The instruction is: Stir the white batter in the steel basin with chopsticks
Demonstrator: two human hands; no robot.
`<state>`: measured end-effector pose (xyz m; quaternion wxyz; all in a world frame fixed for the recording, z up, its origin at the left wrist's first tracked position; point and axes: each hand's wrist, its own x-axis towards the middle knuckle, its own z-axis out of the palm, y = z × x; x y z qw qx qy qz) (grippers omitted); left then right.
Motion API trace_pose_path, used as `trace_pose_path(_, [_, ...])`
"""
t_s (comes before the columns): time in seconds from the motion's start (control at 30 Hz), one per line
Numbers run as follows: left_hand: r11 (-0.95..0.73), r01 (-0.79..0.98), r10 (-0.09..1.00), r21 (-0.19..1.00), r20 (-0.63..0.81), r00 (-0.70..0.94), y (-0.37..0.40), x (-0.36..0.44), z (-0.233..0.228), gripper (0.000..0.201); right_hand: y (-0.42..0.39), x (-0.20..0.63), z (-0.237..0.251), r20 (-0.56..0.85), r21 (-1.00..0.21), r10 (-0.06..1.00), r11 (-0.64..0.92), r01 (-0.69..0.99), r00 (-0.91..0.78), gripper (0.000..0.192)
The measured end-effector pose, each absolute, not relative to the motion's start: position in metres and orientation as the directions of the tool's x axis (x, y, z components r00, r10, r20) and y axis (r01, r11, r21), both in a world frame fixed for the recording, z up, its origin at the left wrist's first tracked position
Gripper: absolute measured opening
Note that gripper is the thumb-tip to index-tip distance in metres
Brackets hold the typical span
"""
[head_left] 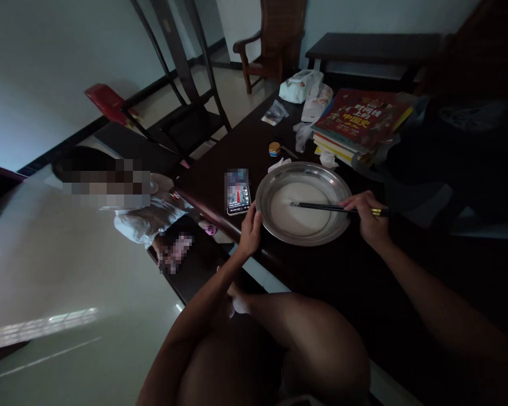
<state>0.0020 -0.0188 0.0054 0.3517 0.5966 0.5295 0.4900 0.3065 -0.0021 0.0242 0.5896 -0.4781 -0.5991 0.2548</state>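
A seated person's bare knees fill the bottom of the frame, and both forearms reach forward over a dark table (355,282). The left hand (250,231) has its fingers curled against the near rim of a wide metal pan (303,202), steadying it at the table's edge. The right hand (366,217) is closed around a pair of dark chopsticks (322,207), wrist bent inward, the sticks lying nearly level with their tips resting in the pale white liquid (298,211) that covers the pan's bottom. Just left of the pan a phone (237,192) lies flat with its screen lit. Beyond the pan sit a small round tin (274,149), crumpled tissue (328,159) and a stack of books (355,121) topped by a red cover, with white plastic bags (301,85) farther back. A second person in a light top (144,220) sits low at the left, beside the table. At the far end of the room stand a wooden armchair (275,39) and a dark bench (372,48) against the wall.
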Motion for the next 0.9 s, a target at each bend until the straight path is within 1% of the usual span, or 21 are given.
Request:
trace_pose_path(0.07, [-0.192, 0.285, 0.977, 0.939, 0.210, -0.035, -0.0192, 0.0016, 0.0060, 0.072, -0.0018, 0.3075, 0.0228, 0.453, -0.882, 0.871, 0.407, 0.237, 0.190, 0.046])
trace_pose_path(0.13, [-0.194, 0.285, 0.977, 0.939, 0.211, -0.031, -0.0197, 0.0012, 0.0065, 0.072, -0.0017, 0.3081, 0.0217, 0.449, -0.888, 0.874, 0.412, 0.205, 0.185, 0.047])
trace_pose_path(0.23, [-0.195, 0.286, 0.977, 0.938, 0.213, -0.032, -0.0205, 0.0004, 0.0064, 0.072, -0.0020, 0.3069, 0.0212, 0.452, -0.877, 0.883, 0.413, 0.246, 0.128, 0.044])
trace_pose_path(0.3, [-0.197, 0.284, 0.976, 0.938, 0.214, -0.031, -0.0209, -0.0004, 0.0057, 0.072, -0.0025, 0.3051, 0.0215, 0.456, -0.873, 0.876, 0.407, 0.267, 0.156, 0.044])
trace_pose_path(0.4, [-0.206, 0.288, 0.974, 0.935, 0.225, -0.033, -0.0213, -0.0018, 0.0038, 0.072, -0.0032, 0.3024, 0.0213, 0.442, -0.894, 0.865, 0.402, 0.200, 0.237, 0.047])
trace_pose_path(0.47, [-0.204, 0.292, 0.974, 0.935, 0.224, -0.040, -0.0216, -0.0024, 0.0027, 0.072, -0.0037, 0.3016, 0.0205, 0.430, -0.901, 0.875, 0.401, 0.165, 0.223, 0.049])
trace_pose_path(0.53, [-0.197, 0.291, 0.974, 0.936, 0.220, -0.046, -0.0218, -0.0025, 0.0023, 0.073, -0.0038, 0.3018, 0.0196, 0.438, -0.894, 0.880, 0.405, 0.191, 0.183, 0.047])
trace_pose_path(0.6, [-0.190, 0.288, 0.976, 0.939, 0.213, -0.049, -0.0221, -0.0019, 0.0029, 0.076, -0.0037, 0.3030, 0.0193, 0.455, -0.882, 0.871, 0.412, 0.228, 0.185, 0.045])
trace_pose_path(0.7, [-0.180, 0.286, 0.978, 0.941, 0.201, -0.046, -0.0225, 0.0000, 0.0053, 0.078, -0.0035, 0.3050, 0.0205, 0.443, -0.894, 0.865, 0.405, 0.194, 0.237, 0.049])
trace_pose_path(0.77, [-0.185, 0.284, 0.978, 0.941, 0.204, -0.038, -0.0228, 0.0014, 0.0072, 0.074, -0.0039, 0.3059, 0.0224, 0.430, -0.900, 0.879, 0.400, 0.171, 0.206, 0.048])
trace_pose_path(0.83, [-0.190, 0.288, 0.977, 0.938, 0.209, -0.034, -0.0227, 0.0027, 0.0084, 0.072, -0.0040, 0.3065, 0.0245, 0.439, -0.885, 0.889, 0.405, 0.229, 0.128, 0.045])
trace_pose_path(0.9, [-0.184, 0.297, 0.977, 0.937, 0.207, -0.048, -0.0221, 0.0036, 0.0086, 0.073, -0.0033, 0.3074, 0.0261, 0.457, -0.870, 0.879, 0.411, 0.274, 0.135, 0.044])
